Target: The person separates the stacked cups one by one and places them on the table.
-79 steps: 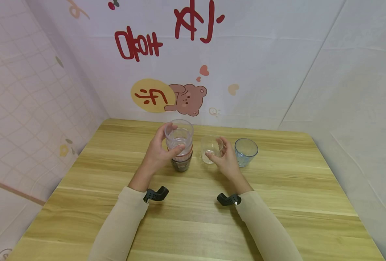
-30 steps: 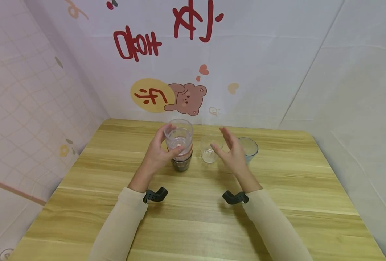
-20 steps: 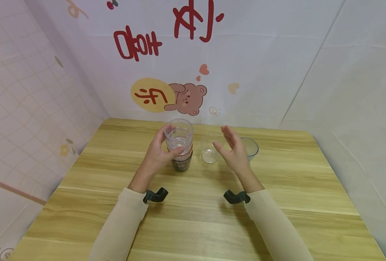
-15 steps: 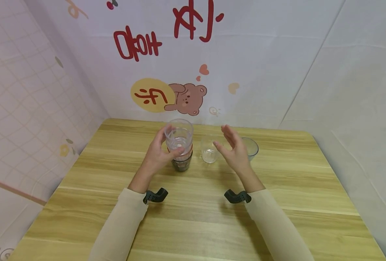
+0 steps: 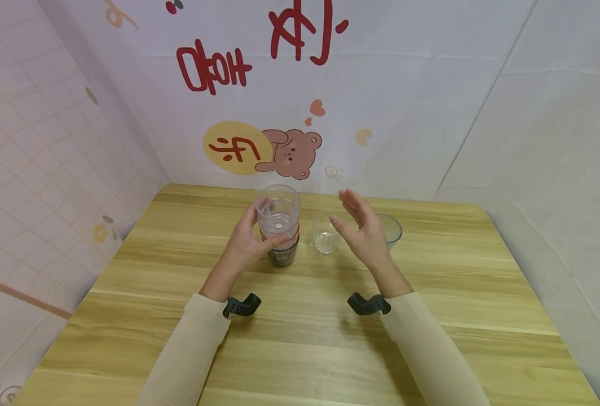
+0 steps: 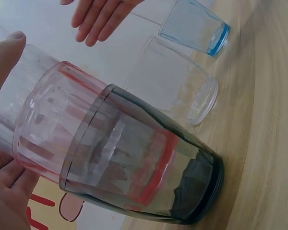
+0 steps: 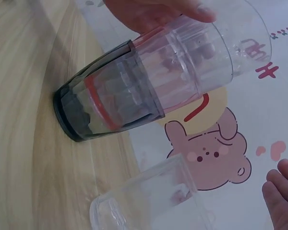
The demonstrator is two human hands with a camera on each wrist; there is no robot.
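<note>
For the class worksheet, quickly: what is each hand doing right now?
Left hand: grips the stack of nested cups.
Right hand: open, holding nothing, beside the clear cup.

The left hand (image 5: 246, 243) is gripping a stack of nested cups (image 5: 279, 228) that is standing on the wooden table (image 5: 300, 338), a clear cup on top and a dark one at the base. The right hand (image 5: 363, 234) is hovering with fingers straight, just right of a small clear glass (image 5: 324, 234) and partly hiding a blue cup (image 5: 393, 228) farther right. A bear sticker (image 5: 290, 153) is showing on the far wall.
</note>
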